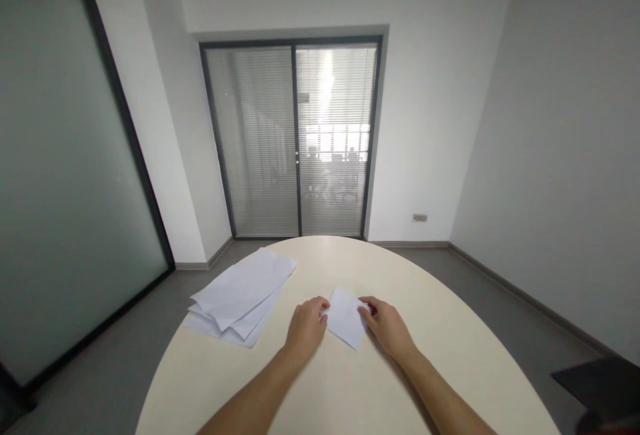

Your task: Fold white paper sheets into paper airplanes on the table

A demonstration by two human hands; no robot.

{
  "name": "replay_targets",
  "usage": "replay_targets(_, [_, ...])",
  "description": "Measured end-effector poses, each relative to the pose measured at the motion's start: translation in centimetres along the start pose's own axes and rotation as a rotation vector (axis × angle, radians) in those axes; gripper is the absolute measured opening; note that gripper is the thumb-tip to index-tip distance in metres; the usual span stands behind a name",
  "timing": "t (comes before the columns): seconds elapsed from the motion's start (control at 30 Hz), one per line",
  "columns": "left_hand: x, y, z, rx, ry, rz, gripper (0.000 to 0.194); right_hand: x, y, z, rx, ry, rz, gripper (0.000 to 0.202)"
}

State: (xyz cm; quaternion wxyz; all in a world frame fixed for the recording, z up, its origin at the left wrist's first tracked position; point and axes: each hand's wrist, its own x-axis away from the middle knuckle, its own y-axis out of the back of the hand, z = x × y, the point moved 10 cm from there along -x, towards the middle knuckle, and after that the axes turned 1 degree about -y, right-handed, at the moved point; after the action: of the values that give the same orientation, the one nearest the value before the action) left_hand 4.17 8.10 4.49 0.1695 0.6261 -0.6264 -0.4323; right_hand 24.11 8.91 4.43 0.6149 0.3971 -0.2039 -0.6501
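A small white piece of paper (345, 318), folded or cut to a rough rectangle, lies at a slant between my hands. My left hand (309, 323) pinches its left edge between thumb and fingers. On the opposite side, my right hand (387, 325) grips the right edge, its thumb on top and its fingers curled. Part of each edge is hidden behind the fingers. To the left of my left hand, several larger white sheets (245, 291) lie in a loose, fanned pile.
All the paper rests on a pale round table (325, 255), whose curved edge runs around both arms. Beyond it stand a glass door with blinds (333, 141) and white walls. A frosted glass panel (65, 155) is at left, and a dark object (603, 385) sits at lower right.
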Motion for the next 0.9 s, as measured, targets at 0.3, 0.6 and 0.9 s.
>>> replay_targets(0.3, [0.5, -0.3, -2.1, -0.104, -0.186, 0.022, 0.032, 2.5, -1.1, 6.8, 0.182, 0.319, 0.103, 0.044])
replay_targets(0.6, [1.4, -0.2, -5.4, -0.133, -0.429, 0.098, 0.021, 1.9, -2.0, 4.0, 0.294, 0.268, 0.186, 0.039])
replay_targets(0.9, [3.2, -0.8, -7.3, -0.088, -0.572, 0.197, 0.010, 3.3, -3.0, 5.6, 0.129, 0.349, 0.350, 0.048])
